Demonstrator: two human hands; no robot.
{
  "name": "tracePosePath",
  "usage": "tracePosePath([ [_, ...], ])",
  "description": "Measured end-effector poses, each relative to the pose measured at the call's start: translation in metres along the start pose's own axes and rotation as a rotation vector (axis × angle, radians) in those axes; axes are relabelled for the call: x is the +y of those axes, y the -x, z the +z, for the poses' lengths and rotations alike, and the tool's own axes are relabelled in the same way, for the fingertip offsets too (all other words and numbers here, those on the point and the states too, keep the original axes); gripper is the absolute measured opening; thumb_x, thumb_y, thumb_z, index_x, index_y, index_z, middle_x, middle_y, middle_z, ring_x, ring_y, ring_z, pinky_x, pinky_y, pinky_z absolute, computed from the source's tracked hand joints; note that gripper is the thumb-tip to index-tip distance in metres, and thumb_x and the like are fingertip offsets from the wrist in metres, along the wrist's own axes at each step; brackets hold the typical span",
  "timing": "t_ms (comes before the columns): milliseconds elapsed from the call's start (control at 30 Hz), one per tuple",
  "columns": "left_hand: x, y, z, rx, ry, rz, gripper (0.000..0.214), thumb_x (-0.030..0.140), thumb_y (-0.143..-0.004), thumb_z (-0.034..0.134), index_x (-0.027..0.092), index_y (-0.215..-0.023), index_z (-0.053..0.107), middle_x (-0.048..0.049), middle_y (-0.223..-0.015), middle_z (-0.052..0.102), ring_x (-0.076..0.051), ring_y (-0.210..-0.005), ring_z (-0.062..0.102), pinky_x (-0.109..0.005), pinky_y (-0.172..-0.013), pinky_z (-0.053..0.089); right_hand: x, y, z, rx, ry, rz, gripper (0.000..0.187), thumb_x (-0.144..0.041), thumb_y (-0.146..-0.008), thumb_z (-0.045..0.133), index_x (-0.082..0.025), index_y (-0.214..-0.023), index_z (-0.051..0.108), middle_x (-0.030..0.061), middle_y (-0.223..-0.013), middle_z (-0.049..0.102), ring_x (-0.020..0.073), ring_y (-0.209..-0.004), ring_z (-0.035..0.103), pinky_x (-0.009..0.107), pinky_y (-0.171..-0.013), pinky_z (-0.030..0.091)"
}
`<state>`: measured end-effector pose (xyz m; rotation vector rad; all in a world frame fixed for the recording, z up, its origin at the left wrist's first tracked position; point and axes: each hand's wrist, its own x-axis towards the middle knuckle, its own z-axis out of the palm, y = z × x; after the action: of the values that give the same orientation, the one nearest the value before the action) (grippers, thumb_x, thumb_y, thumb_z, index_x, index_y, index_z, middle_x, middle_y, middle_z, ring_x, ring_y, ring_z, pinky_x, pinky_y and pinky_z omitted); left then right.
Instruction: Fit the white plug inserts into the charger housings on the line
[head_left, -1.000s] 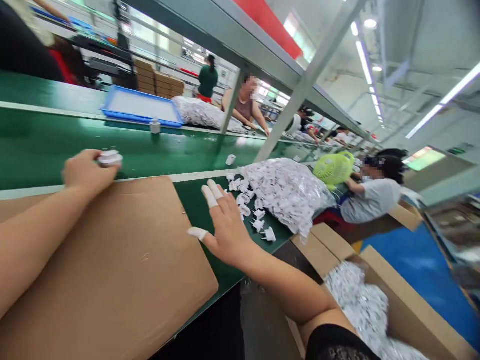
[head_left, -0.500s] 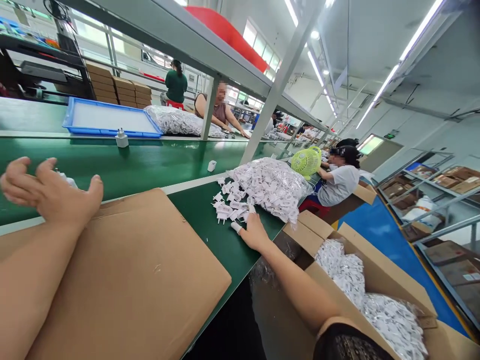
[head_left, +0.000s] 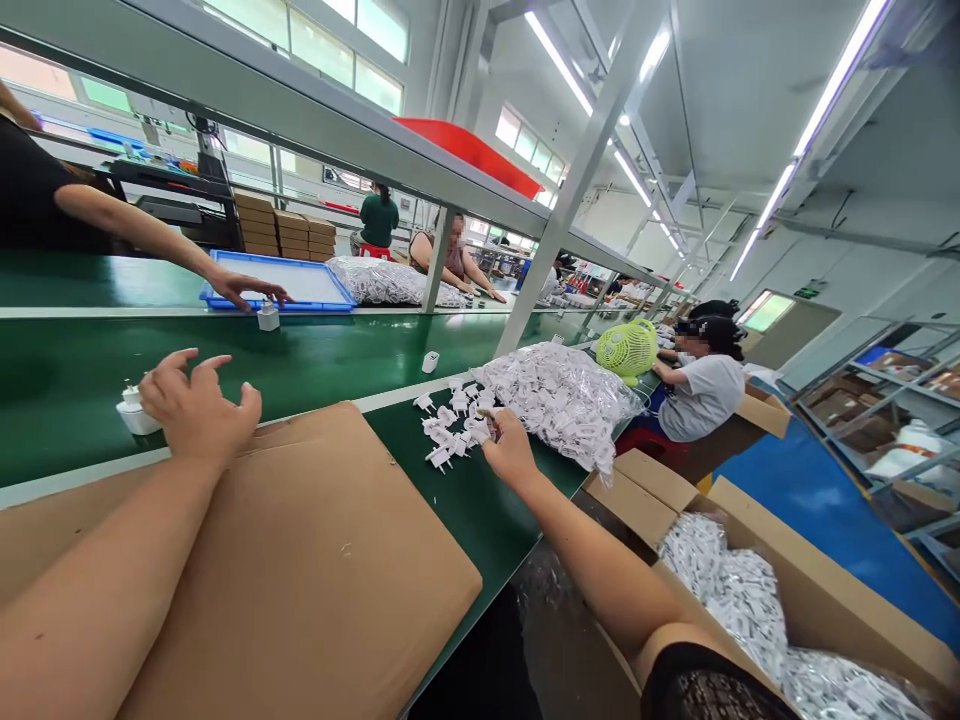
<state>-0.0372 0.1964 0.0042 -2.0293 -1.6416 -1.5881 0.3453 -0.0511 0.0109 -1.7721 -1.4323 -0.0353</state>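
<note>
While left hand hovers open, right hand pinches one plug.

My bench has a green top, and a green belt runs along its far side behind a pale strip. A cardboard sheet lies flat on the near left. Loose white plugs are scattered to its right, beside a full clear bag. On the belt stand three white adapters, well apart. A blue tray sits on the far bench.
</note>
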Motion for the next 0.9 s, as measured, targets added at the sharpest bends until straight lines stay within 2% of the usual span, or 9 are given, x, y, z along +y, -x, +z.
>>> tracePosePath([
  [133, 0.0, -0.001, 0.002, 0.005, -0.005, 0.029, 0.057, 0.05, -0.095, 0.05, 0.008, -0.127, 0.073, -0.0237, -0.156, 0.05, -0.047, -0.15, 0.04, -0.066, -0.127, 0.032, -0.041, -0.005, 0.019, -0.083, -0.081, -0.085, 0.035, -0.021, -0.088, 0.074, -0.022, -0.124, 0.075, 0.0056, -0.105, 0.059, 0.0207, -0.089, 0.06, 0.036, -0.086, 0.055],
  [300, -0.004, -0.002, 0.003, 0.006, -0.023, 0.079, 0.051, 0.048, -0.091, 0.051, 0.012, -0.12, 0.074, -0.0227, -0.152, 0.054, -0.044, -0.147, 0.044, -0.061, -0.125, 0.036, -0.095, 0.004, 0.073, -0.365, -0.305, -0.251, 0.036, -0.02, -0.083, 0.087, -0.025, -0.117, 0.077, 0.0026, -0.107, 0.059, 0.0168, -0.093, 0.062, 0.029, -0.086, 0.056],
  [400, -0.006, -0.003, 0.004, 0.006, -0.03, 0.109, 0.049, 0.048, -0.092, 0.049, 0.015, -0.118, 0.074, -0.0219, -0.15, 0.055, -0.041, -0.146, 0.047, -0.058, -0.128, 0.034, -0.113, 0.01, 0.106, -0.514, -0.387, -0.398, 0.041, -0.023, -0.082, 0.091, -0.025, -0.12, 0.077, 0.0008, -0.103, 0.06, 0.0161, -0.096, 0.064, 0.026, -0.088, 0.055],
  [500, -0.009, -0.003, 0.006, 0.012, -0.049, 0.126, 0.045, 0.047, -0.093, 0.049, 0.017, -0.115, 0.073, -0.0201, -0.149, 0.058, -0.04, -0.145, 0.05, -0.055, -0.129, 0.033, -0.119, 0.017, 0.129, -0.582, -0.345, -0.482, 0.045, -0.029, -0.09, 0.087, -0.025, -0.132, 0.073, 0.001, -0.101, 0.064, 0.0168, -0.098, 0.066, 0.026, -0.092, 0.054],
  [600, -0.016, -0.002, 0.011, -0.096, -0.092, 0.143, 0.038, 0.045, -0.091, 0.052, 0.022, -0.113, 0.072, -0.0152, -0.145, 0.064, -0.038, -0.141, 0.054, -0.053, -0.128, 0.035, -0.118, 0.022, 0.137, -0.605, -0.309, -0.489, 0.067, -0.035, -0.09, 0.087, -0.025, -0.152, 0.061, 0.0052, -0.114, 0.068, 0.0207, -0.109, 0.068, 0.03, -0.103, 0.054],
  [700, -0.025, -0.002, 0.018, -0.316, -0.116, 0.202, 0.035, 0.05, -0.09, 0.053, 0.026, -0.104, 0.075, -0.0112, -0.128, 0.075, -0.038, -0.128, 0.062, -0.051, -0.119, 0.044, -0.116, 0.022, 0.134, -0.656, -0.355, -0.484, 0.09, -0.039, -0.084, 0.093, -0.025, -0.162, 0.051, 0.0112, -0.136, 0.063, 0.0252, -0.132, 0.065, 0.034, -0.114, 0.051],
  [733, -0.028, -0.003, 0.021, -0.394, -0.121, 0.223, 0.036, 0.053, -0.089, 0.053, 0.027, -0.099, 0.076, -0.0099, -0.121, 0.078, -0.038, -0.124, 0.064, -0.051, -0.115, 0.047, -0.115, 0.022, 0.132, -0.672, -0.375, -0.473, 0.09, -0.039, -0.083, 0.093, -0.025, -0.161, 0.051, 0.0125, -0.141, 0.06, 0.0256, -0.136, 0.063, 0.033, -0.116, 0.05],
  [800, -0.033, -0.003, 0.026, -0.516, -0.132, 0.253, 0.037, 0.056, -0.089, 0.053, 0.029, -0.091, 0.078, -0.0077, -0.114, 0.081, -0.039, -0.12, 0.066, -0.052, -0.111, 0.049, -0.113, 0.02, 0.128, -0.699, -0.396, -0.463, 0.079, -0.034, -0.084, 0.092, -0.025, -0.155, 0.058, 0.0126, -0.144, 0.058, 0.0247, -0.139, 0.061, 0.032, -0.118, 0.049],
  [900, -0.036, -0.004, 0.03, -0.568, -0.164, 0.26, 0.041, 0.057, -0.09, 0.047, 0.03, -0.09, 0.079, -0.0068, -0.116, 0.081, -0.039, -0.123, 0.064, -0.053, -0.114, 0.046, -0.112, 0.019, 0.125, -0.745, -0.338, -0.492, 0.055, -0.028, -0.091, 0.084, -0.025, -0.143, 0.067, 0.0098, -0.132, 0.064, 0.0234, -0.125, 0.066, 0.032, -0.108, 0.055],
])
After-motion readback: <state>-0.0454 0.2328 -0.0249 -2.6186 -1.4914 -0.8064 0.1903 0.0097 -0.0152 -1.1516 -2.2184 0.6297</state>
